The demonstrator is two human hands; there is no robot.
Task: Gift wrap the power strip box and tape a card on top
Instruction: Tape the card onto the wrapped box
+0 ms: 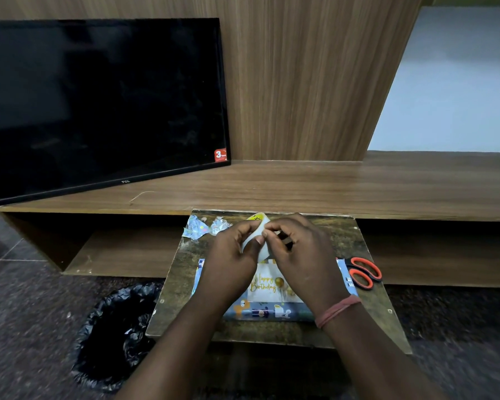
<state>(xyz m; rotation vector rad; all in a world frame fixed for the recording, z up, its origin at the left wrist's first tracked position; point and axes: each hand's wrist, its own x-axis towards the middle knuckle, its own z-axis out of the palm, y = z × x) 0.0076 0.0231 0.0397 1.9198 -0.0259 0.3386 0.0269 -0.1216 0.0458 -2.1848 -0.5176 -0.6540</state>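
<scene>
Card [267,285] lies on wrapped box [260,311], scissors [364,274] right, scraps [204,226] behind-left

A dark television [98,105] leans against wood-panelled wall [300,82].

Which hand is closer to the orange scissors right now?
Right. The right hand is just left of the scissors, over the wrapped box; the left hand is farther left, both holding the tape roll.

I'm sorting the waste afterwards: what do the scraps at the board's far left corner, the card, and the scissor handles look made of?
Scraps: thin foil-like wrapping paper, shiny and crumpled, judging by the glints and creases.
Card: likely stiff white paper or cardstock, matte, with gold lettering; it lies flat.
Scissor handles: probably moulded plastic, smooth and evenly orange; the blades are mostly hidden.
</scene>
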